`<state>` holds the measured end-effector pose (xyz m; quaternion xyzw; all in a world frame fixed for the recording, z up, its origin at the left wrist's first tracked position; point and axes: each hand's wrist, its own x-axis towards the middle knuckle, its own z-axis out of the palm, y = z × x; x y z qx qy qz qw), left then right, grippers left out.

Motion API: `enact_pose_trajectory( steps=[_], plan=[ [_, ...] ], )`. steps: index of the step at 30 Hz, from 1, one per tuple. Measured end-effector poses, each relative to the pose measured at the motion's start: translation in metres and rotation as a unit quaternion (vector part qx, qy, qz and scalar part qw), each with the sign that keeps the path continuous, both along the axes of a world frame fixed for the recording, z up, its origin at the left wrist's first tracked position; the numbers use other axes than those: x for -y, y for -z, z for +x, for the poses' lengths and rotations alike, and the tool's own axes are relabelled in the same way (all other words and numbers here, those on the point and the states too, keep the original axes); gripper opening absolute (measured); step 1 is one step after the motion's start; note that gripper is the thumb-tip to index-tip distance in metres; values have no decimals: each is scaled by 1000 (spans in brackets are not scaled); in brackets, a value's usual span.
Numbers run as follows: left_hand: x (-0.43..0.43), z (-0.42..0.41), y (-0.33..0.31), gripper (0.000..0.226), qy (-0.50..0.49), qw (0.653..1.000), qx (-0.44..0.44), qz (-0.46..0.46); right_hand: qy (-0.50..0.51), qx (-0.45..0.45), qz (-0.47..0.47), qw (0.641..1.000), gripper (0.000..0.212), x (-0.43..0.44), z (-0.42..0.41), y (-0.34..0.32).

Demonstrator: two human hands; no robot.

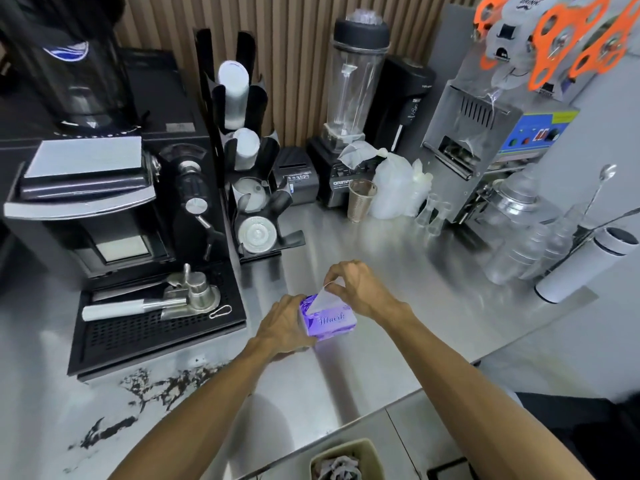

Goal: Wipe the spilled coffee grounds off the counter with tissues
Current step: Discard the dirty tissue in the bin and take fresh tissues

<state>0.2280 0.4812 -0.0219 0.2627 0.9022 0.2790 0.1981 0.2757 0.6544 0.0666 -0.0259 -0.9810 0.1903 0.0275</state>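
A purple tissue pack [330, 322] stands on the steel counter [398, 271] in the middle of the view. My left hand [285, 325] grips the pack's left side. Just above it, my right hand [356, 287] pinches a white tissue [323, 299] that sticks up out of the pack's top. Dark coffee grounds [152, 393] lie scattered on the counter at the lower left, in front of the drip tray and well left of both hands.
A black coffee machine [104, 202] with its drip tray [156, 327] fills the left. Behind stand a cup dispenser [242, 150], a blender [349, 109], a metal cup [360, 200] and a sealing machine [485, 140]. A white flask [585, 265] lies right. A bin [346, 459] sits below the counter edge.
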Motion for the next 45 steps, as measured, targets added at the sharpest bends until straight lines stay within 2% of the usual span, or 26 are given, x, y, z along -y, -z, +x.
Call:
enact_pose_trajectory(
  steps=[6,9,10,11,13,14,16,18,22,24,26,30,32,33,35,37,42,45],
  plan=[
    [16,0,-7,95,1,999,-31,-29,-4,-47,-62,997,5,9,-3,-31],
    [20,4,-12,109,-55,998,36,-4,-22,-104,-77,991,4,16,4,-55],
    [20,5,-14,101,-91,991,86,46,-27,-118,-92,988,3,19,7,-63],
    [21,8,-22,83,-124,977,135,110,-30,-130,-108,985,3,21,11,-69],
    [24,14,-41,48,-172,920,201,288,-27,-140,-146,979,2,25,14,-76],
    [27,17,-51,45,-187,888,208,364,-20,-142,-171,975,3,26,16,-76],
    [39,23,-65,53,-212,848,219,434,9,-135,-231,964,3,25,21,-75],
    [51,32,-74,45,-228,837,224,445,46,-108,-316,942,6,25,29,-71],
    [76,52,-84,20,-215,862,204,411,83,-58,-431,897,23,27,49,-54],
    [86,64,-87,23,-203,862,217,410,105,-32,-474,874,32,31,59,-47],
    [94,74,-90,34,-225,842,253,419,129,7,-514,848,37,37,68,-43],
    [108,92,-93,32,-241,792,315,465,163,80,-624,760,30,51,85,-39],
    [117,99,-93,34,-236,776,332,481,150,88,-626,760,26,57,91,-34],
    [122,103,-92,36,-231,783,329,476,133,83,-620,768,22,61,95,-30],
    [131,109,-89,36,-230,819,287,440,102,67,-618,777,15,68,101,-23],
    [141,115,-85,29,-240,843,242,415,92,53,-620,777,17,75,105,-17],
    [161,133,-86,29,-266,848,193,416,80,68,-594,798,20,89,100,-8],
    [173,132,-81,26,-293,868,164,365,94,71,-569,814,18,103,96,-6]
  ],
)
